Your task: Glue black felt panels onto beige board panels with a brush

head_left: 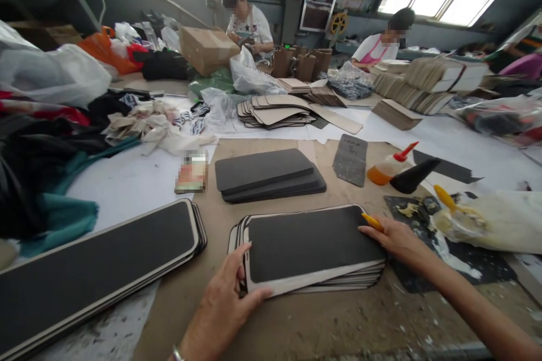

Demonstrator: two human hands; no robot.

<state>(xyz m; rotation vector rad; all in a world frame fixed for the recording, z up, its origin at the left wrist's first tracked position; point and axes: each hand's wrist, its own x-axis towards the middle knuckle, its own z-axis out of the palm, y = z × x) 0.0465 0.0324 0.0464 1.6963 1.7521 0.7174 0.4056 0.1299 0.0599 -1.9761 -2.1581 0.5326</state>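
A stack of dark panels with pale borders (pixel 309 242) lies before me on brown board. My left hand (pixel 226 287) grips the left end of the top panel, thumb over its front corner and fingers along the side edge. At the right end of the stack, my right hand (pixel 393 237) holds a small yellow tool (pixel 372 222); its kind is not clear. That hand's fingertips rest at the panel's right edge. Just behind lie loose dark grey panels (pixel 266 172). On the left is a longer stack of similar bordered panels (pixel 105 271).
To the right are a bottle of amber liquid with a red nozzle (pixel 385 169), a black cone (pixel 415 176) and a glue-smeared dark sheet (pixel 453 259) with a yellow handle (pixel 444 197) in a plastic bag. Cloth and bags crowd the left. Two people sit at the back.
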